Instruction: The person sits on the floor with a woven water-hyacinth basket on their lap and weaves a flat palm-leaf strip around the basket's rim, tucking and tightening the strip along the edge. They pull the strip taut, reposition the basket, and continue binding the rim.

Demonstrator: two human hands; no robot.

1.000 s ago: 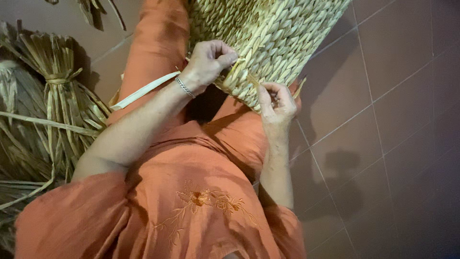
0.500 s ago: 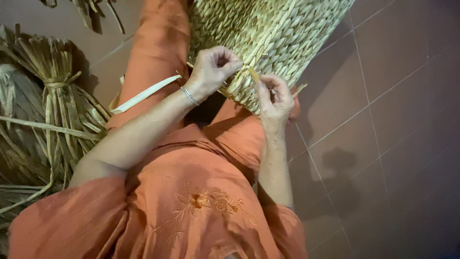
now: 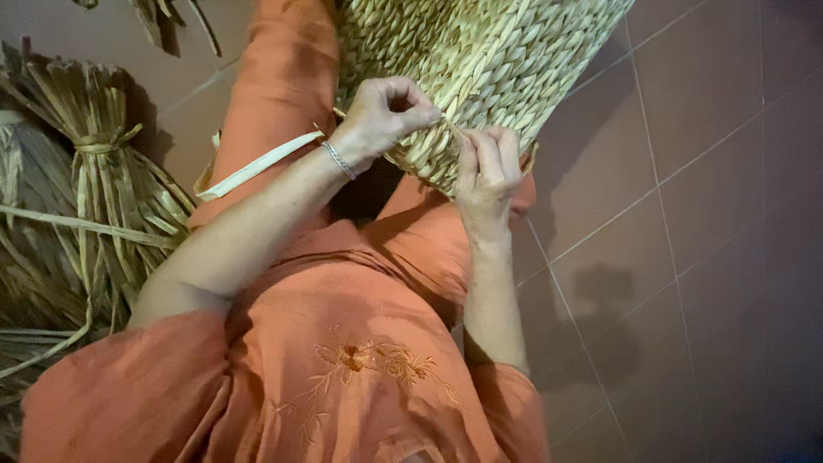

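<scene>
A large woven straw mat [image 3: 480, 60] lies over my lap and reaches to the top of the view. My left hand [image 3: 384, 116], with a thin bracelet at the wrist, is closed on a straw strand at the mat's near edge. Right beside it, my right hand [image 3: 489, 167] pinches the same edge with its fingers curled against the weave. A flat pale straw strip [image 3: 257, 167] runs under my left forearm across my orange-clad leg [image 3: 283, 77].
A tied bundle of dry straw [image 3: 90, 197] lies on the floor at the left, with loose strands around it. Brown floor tiles [image 3: 703, 257] fill the right side. My orange embroidered garment covers the lower middle.
Both hands have stayed at the mat's near edge. My left hand has curled tighter on the strand and my right hand has shifted slightly along the edge.
</scene>
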